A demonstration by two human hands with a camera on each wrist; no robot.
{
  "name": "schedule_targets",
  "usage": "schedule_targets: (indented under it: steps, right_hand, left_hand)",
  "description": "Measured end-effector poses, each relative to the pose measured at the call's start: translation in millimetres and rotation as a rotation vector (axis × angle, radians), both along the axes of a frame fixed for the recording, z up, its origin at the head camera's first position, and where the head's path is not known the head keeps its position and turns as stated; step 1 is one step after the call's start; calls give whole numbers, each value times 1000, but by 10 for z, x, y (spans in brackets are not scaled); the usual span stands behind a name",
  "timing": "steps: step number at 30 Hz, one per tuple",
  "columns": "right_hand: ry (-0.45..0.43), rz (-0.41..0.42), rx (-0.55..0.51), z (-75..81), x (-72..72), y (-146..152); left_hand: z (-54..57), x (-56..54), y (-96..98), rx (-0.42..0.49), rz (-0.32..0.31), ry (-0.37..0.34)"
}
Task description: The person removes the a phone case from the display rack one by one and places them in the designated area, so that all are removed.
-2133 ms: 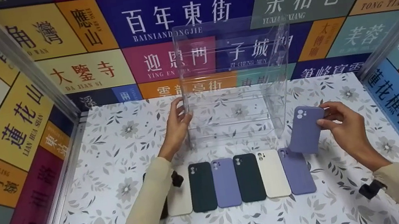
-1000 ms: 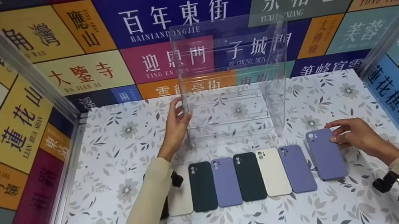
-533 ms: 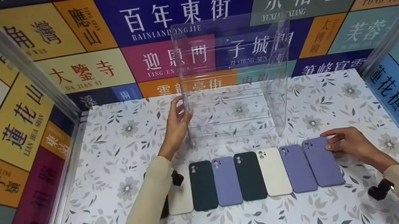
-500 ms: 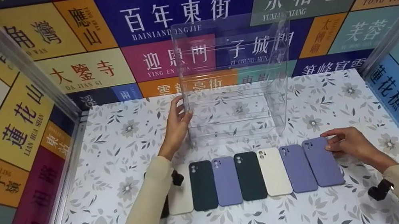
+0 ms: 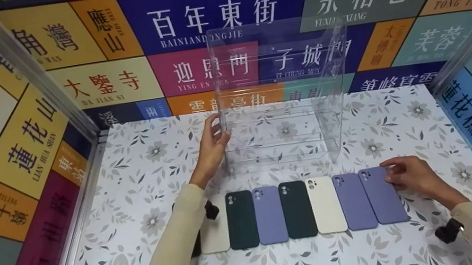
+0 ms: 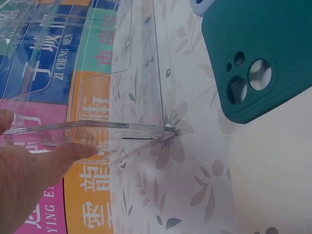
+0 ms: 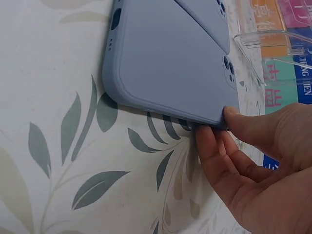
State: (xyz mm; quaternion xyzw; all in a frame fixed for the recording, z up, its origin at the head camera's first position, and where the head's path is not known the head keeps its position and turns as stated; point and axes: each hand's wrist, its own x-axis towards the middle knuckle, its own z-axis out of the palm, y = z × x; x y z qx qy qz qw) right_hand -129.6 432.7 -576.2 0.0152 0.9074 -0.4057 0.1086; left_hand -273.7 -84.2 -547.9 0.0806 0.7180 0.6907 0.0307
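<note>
At the right end of a row, a purple phone case (image 5: 383,196) lies flat on the table. My right hand (image 5: 411,175) pinches its upper right edge; in the right wrist view the thumb rests on the case's face and the fingers (image 7: 212,151) are at its side. Behind the row stands a clear plastic tiered rack (image 5: 286,143). My left hand (image 5: 212,148) holds its left side panel, thumb on the near side. A second purple phone case (image 5: 355,201) lies directly left of the first, their long edges nearly touching.
Leftward the row continues with a cream case (image 5: 327,206), a dark green case (image 5: 298,210), another purple case (image 5: 270,215), another dark green case (image 5: 241,220) and a cream case (image 5: 216,236). The left sleeve partly covers a dark case at the far left. Printed sign panels (image 5: 215,9) wall the flowered table.
My right hand has brought the held purple case from near the rack down onto the table, then leftward against the neighbouring purple case. My left hand stays on the rack.
</note>
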Motion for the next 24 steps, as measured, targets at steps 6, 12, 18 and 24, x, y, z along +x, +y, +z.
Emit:
schedule_targets:
  steps: [6, 12, 18, 24]
  right_hand:
    - [26, 13, 45, -11, -19, -11]
    - [127, 12, 106, -4, -84, -79]
    - [235, -14, 124, 55, -118, -127]
    - [369, -21, 158, 116, -146, -202]
  left_hand:
    - [2, -33, 7, 10, 2, -12]
    - [-75, -72, -98, 2, -12, -34]
    - [-166, -5, -324, -96, -21, -59]
    - [-202, 113, -563, -263, -23, -30]
